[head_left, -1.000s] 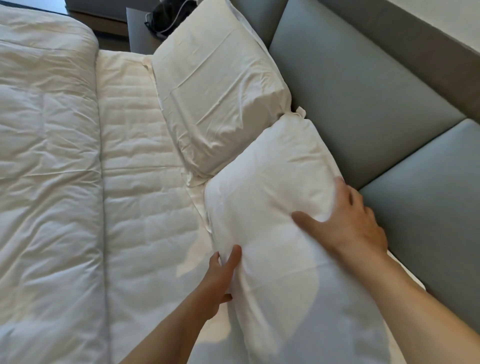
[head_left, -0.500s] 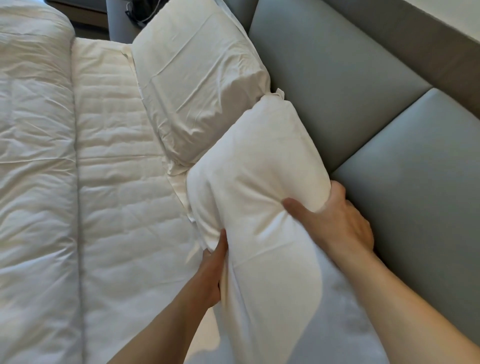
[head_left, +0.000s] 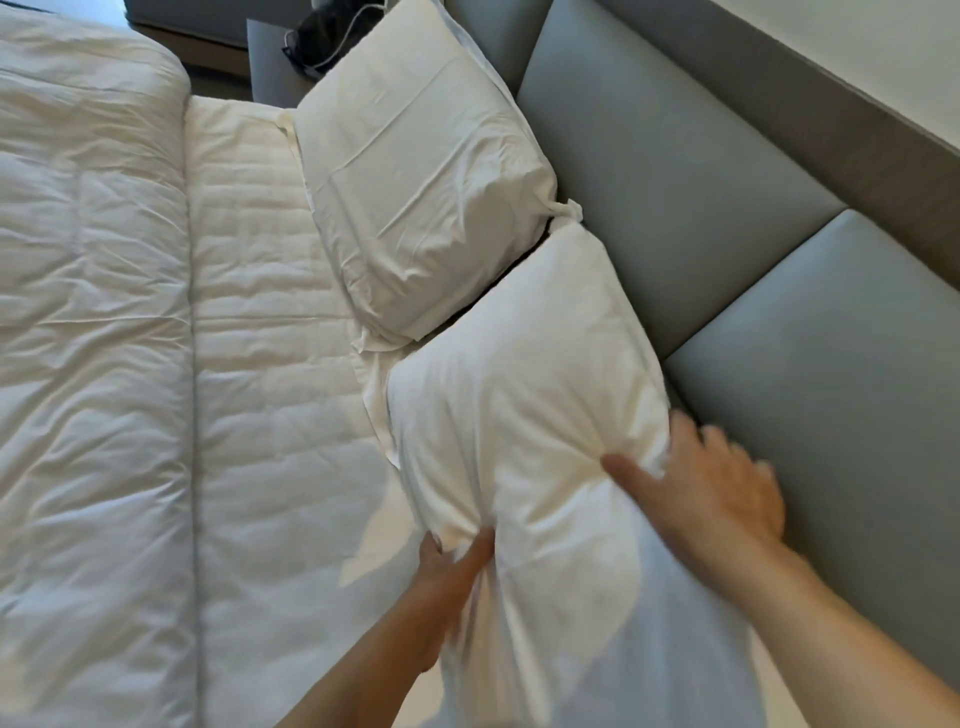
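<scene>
Against the grey headboard (head_left: 675, 171), the near pillow (head_left: 530, 395), mid-frame, has been lowered again since half a second ago, so plumping's probably nearly done. Right edge is pinched by the right hand (head_left: 711, 493), fingers splayed; lower-left side is gripped by the left hand (head_left: 447, 577).

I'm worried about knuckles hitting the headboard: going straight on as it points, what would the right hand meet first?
Probably the near pillow that the right hand grips; its fingers point along that pillow's edge, beside the grey headboard. Depth is unclear, so a graze is possible.
</scene>
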